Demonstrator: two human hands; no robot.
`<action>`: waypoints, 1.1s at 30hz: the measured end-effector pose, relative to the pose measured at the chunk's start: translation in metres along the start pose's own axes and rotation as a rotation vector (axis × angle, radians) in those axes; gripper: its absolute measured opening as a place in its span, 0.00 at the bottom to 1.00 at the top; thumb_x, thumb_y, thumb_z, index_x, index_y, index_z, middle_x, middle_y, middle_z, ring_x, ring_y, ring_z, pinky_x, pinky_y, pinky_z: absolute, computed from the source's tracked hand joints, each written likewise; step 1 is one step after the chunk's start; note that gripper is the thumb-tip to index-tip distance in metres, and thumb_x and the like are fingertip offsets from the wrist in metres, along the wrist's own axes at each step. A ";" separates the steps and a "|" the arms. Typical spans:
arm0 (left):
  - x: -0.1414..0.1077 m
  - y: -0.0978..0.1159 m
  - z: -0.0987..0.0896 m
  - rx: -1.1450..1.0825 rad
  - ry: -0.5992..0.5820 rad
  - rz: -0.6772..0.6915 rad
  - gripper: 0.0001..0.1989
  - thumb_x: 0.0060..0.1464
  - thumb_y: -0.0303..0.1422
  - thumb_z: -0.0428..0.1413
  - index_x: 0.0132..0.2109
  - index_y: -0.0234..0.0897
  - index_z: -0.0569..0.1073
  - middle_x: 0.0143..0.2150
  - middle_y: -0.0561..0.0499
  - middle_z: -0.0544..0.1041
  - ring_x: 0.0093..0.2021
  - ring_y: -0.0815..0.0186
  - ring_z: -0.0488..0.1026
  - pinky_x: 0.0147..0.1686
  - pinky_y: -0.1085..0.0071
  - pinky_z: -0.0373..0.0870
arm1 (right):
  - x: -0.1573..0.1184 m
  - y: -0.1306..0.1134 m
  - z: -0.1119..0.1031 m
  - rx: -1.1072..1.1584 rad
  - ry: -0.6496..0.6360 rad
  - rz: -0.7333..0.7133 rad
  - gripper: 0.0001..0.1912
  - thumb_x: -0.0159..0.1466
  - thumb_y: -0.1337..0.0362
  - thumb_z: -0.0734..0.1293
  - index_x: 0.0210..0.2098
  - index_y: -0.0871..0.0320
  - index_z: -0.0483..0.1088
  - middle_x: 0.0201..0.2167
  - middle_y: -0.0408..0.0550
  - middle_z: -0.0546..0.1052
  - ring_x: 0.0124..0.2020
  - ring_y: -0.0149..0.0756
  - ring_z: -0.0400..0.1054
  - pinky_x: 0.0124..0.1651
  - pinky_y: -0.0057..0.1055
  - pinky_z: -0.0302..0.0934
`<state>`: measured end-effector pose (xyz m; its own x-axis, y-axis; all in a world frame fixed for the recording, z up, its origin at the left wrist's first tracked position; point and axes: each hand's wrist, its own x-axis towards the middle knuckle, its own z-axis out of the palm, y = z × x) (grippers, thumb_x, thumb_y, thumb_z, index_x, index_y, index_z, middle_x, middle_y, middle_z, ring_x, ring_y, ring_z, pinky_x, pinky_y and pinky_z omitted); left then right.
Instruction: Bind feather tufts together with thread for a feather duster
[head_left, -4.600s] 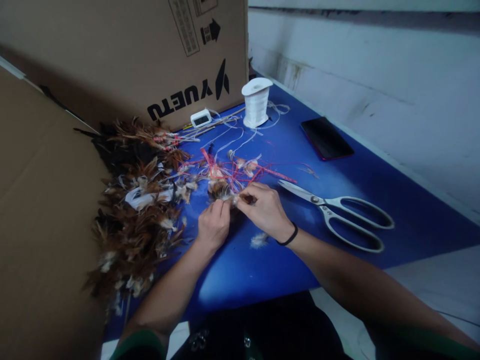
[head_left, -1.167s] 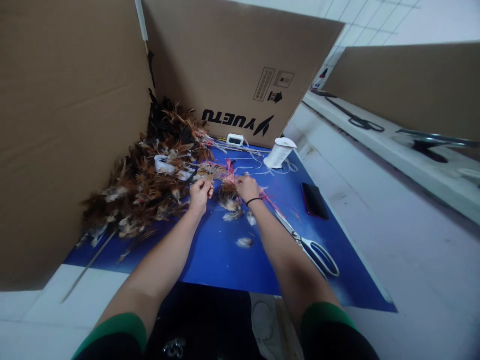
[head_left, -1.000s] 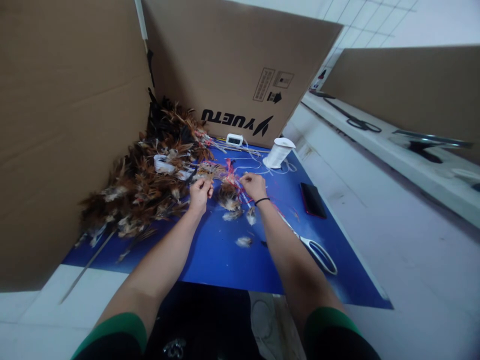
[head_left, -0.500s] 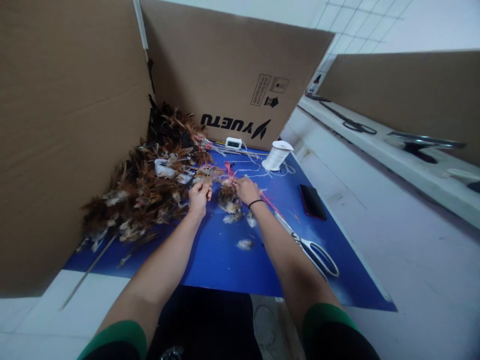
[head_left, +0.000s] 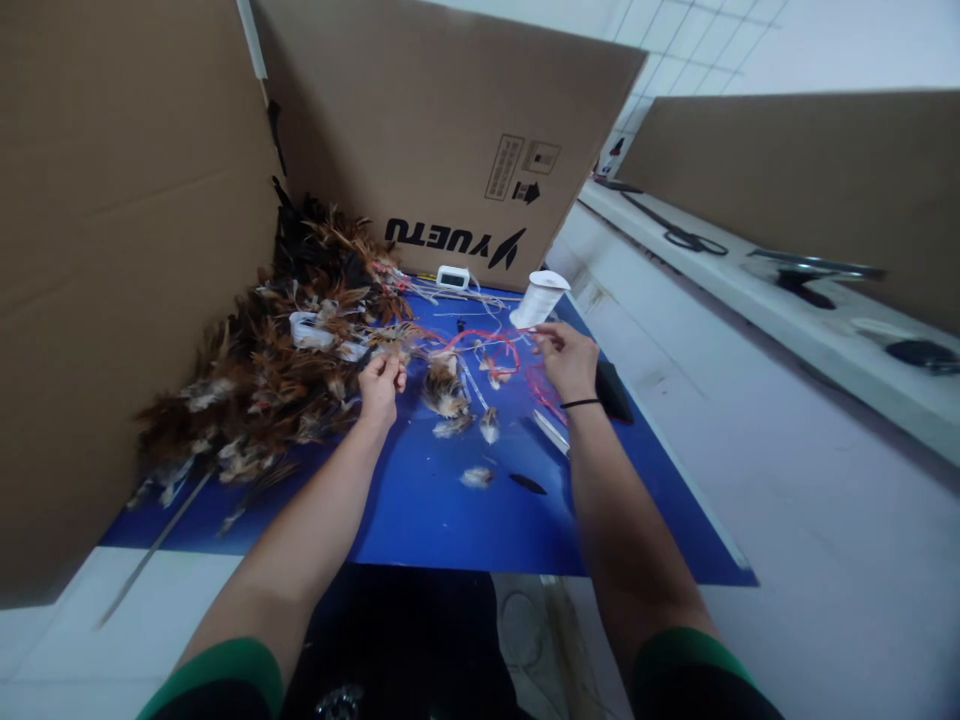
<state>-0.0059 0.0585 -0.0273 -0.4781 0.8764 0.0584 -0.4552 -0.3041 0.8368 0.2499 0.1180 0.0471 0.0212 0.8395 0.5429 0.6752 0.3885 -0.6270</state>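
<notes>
My left hand (head_left: pixel 381 386) is closed, pinching the base of a small bunch of feathers (head_left: pixel 391 343) beside the big brown feather pile (head_left: pixel 277 370). My right hand (head_left: pixel 564 358) is at the right, below the white spool (head_left: pixel 541 298), its thumb and forefinger pinched on the end of a pink string (head_left: pixel 480 338). The string stretches between the two hands. Between them on the blue mat (head_left: pixel 465 530) lies a brown and white feather tuft (head_left: pixel 444 388), with loose light feathers near it.
Tall cardboard panels (head_left: pixel 450 120) stand at the left and back. A small white timer (head_left: pixel 452 278) lies by the back panel. A dark phone (head_left: pixel 613 392) and scissors (head_left: pixel 551 433) are partly hidden by my right arm.
My right hand has moved right, away from my left hand, drawing the pink string out sideways. My left hand keeps its pinch. The view has shifted slightly.
</notes>
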 end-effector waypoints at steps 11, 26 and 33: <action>-0.002 0.001 0.004 0.027 -0.004 -0.025 0.12 0.44 0.36 0.62 0.28 0.32 0.69 0.20 0.56 0.66 0.15 0.78 0.60 0.12 0.81 0.52 | 0.017 0.001 -0.010 0.375 0.043 0.095 0.14 0.54 0.68 0.62 0.40 0.61 0.69 0.31 0.48 0.75 0.23 0.35 0.72 0.23 0.30 0.66; -0.003 0.003 0.006 0.043 -0.039 -0.018 0.12 0.43 0.35 0.62 0.27 0.32 0.69 0.21 0.55 0.67 0.15 0.78 0.60 0.13 0.81 0.51 | 0.009 0.058 -0.022 0.014 0.033 0.101 0.16 0.54 0.64 0.65 0.42 0.60 0.71 0.34 0.51 0.78 0.34 0.37 0.73 0.42 0.37 0.67; -0.003 0.005 0.007 0.045 -0.026 -0.015 0.12 0.41 0.36 0.63 0.28 0.33 0.69 0.20 0.56 0.66 0.16 0.78 0.60 0.13 0.81 0.52 | -0.022 0.082 -0.059 -0.457 -0.288 0.124 0.07 0.53 0.67 0.64 0.27 0.58 0.75 0.25 0.48 0.78 0.30 0.36 0.71 0.36 0.30 0.62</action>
<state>-0.0015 0.0568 -0.0196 -0.4519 0.8901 0.0593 -0.4272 -0.2744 0.8615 0.3480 0.1088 0.0168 -0.0383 0.9632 0.2659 0.9329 0.1298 -0.3358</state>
